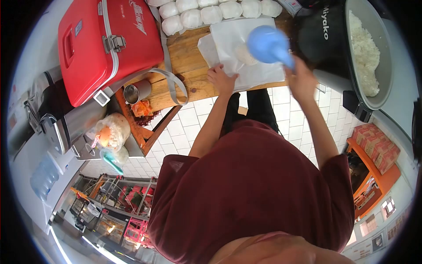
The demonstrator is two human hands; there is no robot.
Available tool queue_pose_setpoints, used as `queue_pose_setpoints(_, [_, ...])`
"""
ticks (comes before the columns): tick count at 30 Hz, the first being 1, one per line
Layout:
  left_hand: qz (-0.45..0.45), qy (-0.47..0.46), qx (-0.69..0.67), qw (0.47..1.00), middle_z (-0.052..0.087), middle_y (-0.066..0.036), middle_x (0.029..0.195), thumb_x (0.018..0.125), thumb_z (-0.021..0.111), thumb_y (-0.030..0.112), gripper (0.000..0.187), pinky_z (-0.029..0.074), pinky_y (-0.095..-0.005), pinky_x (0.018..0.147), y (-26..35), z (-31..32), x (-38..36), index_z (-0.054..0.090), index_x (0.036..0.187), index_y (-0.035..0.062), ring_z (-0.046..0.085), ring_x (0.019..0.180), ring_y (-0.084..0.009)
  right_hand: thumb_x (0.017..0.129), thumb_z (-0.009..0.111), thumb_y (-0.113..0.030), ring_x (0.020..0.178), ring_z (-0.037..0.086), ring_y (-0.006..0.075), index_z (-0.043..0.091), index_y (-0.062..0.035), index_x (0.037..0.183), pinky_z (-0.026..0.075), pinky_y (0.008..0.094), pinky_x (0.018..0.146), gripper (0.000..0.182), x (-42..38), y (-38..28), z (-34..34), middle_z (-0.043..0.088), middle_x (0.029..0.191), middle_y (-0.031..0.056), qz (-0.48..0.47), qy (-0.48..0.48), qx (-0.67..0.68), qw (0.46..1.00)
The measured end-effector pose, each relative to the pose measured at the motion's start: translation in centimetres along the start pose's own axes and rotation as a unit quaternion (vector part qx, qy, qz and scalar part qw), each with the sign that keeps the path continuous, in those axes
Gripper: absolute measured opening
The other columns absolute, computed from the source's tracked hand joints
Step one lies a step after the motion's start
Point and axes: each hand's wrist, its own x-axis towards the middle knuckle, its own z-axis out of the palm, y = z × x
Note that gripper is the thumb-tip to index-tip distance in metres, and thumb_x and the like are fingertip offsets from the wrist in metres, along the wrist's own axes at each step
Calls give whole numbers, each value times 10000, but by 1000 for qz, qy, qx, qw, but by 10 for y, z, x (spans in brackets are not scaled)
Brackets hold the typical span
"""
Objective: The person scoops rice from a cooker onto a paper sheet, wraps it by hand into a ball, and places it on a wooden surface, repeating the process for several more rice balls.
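Observation:
My right hand (301, 81) grips the handle of a blue plastic scoop (267, 44), blurred by motion, above white wrapping paper (263, 78). A pale mound of rice (244, 54) lies on the paper, partly hidden behind the scoop. My left hand (222, 80) rests at the paper's lower left edge, fingers apart and thumb out to the side, holding nothing. On the right stands a black Miyako rice cooker (314, 37), open, with white cooked rice (364, 55) inside. Rows of white wrapped bundles (211, 15) sit at the far side.
A red cooler box (127, 39) stands left on the wooden table (187, 55), its grey strap (170, 83) hanging over the edge. Below it, a metal cup (137, 91) sits on a lower shelf. Stacked red-patterned boxes (376, 147) are at lower right.

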Motion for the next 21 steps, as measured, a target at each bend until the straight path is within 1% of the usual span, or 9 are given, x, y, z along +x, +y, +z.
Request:
queue_pose_setpoints(1, [-27,-24,21,999,390,-158,1154,522,878,259,692,308,-450,892,1,-1,2,529,1095,91,370,1076,-334,830,653,-252,748,648,232,557,-102,1127,503,362,659,346,-5,5,-28,638,862,75,53,47,22,997])
queue_pose_setpoints(2, [-54,-48,42,997,399,-145,1137,523,876,269,640,314,-444,876,2,-3,3,544,1040,94,378,1071,-331,817,677,-207,758,643,223,555,-63,1119,502,343,669,356,-5,28,-55,646,908,95,-49,169,-31,984])
queue_pose_setpoints(4, [-64,-53,37,996,415,-126,1117,539,866,287,610,319,-441,860,-2,-6,2,547,1025,103,388,1068,-324,904,576,-244,697,568,140,564,-24,1004,467,287,650,242,-14,47,-110,614,811,63,172,273,121,939])
queue_pose_setpoints(5, [-74,-59,35,995,432,-108,1097,556,856,305,580,324,-438,843,-4,-6,2,550,1009,111,398,1064,-317,927,535,-272,689,563,110,560,-32,963,462,262,655,245,-7,44,-140,616,787,46,187,329,49,924])
queue_pose_setpoints(10, [-53,-73,91,992,497,-98,1006,640,792,363,436,343,-443,811,-5,-13,-11,594,921,95,462,995,-303,892,586,-296,849,632,233,621,-52,1048,480,312,764,292,3,65,-197,657,890,98,305,164,-170,923])
queue_pose_setpoints(12, [-38,-89,130,987,535,-108,940,668,769,372,406,371,-436,776,-2,-18,-8,604,898,81,508,939,-291,857,630,-225,873,630,284,629,-44,1018,477,339,801,242,9,56,-184,664,914,109,-22,325,-289,900])
queue_pose_setpoints(14, [-59,-179,54,981,595,-144,782,751,708,350,346,424,-414,669,-3,-24,-6,614,829,26,587,760,-291,810,670,-137,842,628,281,636,-46,967,483,356,782,184,-4,49,-153,656,882,87,-124,314,-103,936])
queue_pose_setpoints(17, [-25,-121,-92,988,610,-141,640,809,655,331,338,447,-380,571,-11,-19,-6,633,823,-6,590,584,-277,683,689,12,830,602,264,623,-72,875,469,364,749,220,-25,15,-67,636,878,81,-189,96,85,974])
queue_pose_setpoints(21, [-71,-86,-150,982,619,-162,681,841,624,278,294,458,-376,600,10,-34,-4,652,812,-13,601,616,-256,699,712,-111,916,576,244,636,-110,958,448,369,805,270,-52,28,68,606,923,42,-157,-101,118,975])
